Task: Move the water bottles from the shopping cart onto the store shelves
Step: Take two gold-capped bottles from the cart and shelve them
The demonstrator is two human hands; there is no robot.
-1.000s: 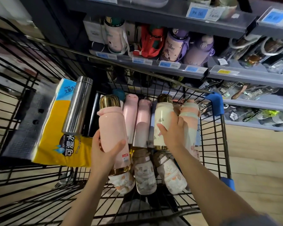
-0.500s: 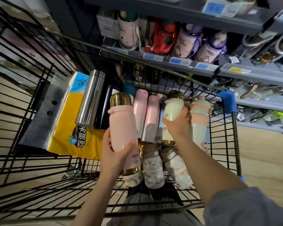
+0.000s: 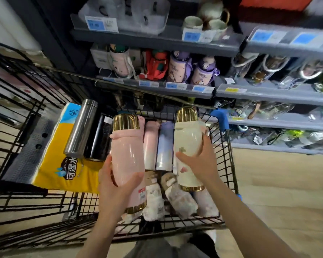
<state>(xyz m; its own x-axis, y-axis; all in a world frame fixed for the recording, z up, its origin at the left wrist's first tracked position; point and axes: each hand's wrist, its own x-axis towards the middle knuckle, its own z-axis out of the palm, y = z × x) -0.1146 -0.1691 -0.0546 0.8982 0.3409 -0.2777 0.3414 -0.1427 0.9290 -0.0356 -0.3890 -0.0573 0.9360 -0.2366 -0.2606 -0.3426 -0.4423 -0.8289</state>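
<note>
My left hand (image 3: 116, 185) grips a pink bottle with a gold cap (image 3: 128, 151) around its lower half, held above the black wire shopping cart (image 3: 229, 146). My right hand (image 3: 201, 162) grips a cream bottle with a gold cap (image 3: 187, 146) beside it, also lifted over the cart. Several more bottles lie in the cart below: a pale pink one (image 3: 151, 144), a lilac-white one (image 3: 164, 146), a steel flask (image 3: 81, 127), a black one (image 3: 99, 138) and patterned ones (image 3: 179, 198). The grey store shelves (image 3: 157, 86) stand just beyond the cart.
A yellow and blue wet-wipe pack (image 3: 63, 164) lies in the cart's left part. The shelf ahead holds a red bottle (image 3: 156, 66) and purple bottles (image 3: 177, 67); mugs (image 3: 203, 21) sit on the shelf above. Packaged glass bottles (image 3: 268, 69) fill the right shelves. Wooden floor lies to the right.
Both hands have raised their bottles out of the cart toward the shelves. The cream bottle is lifted clear of the pile, and my view has tilted up to show higher shelves.
</note>
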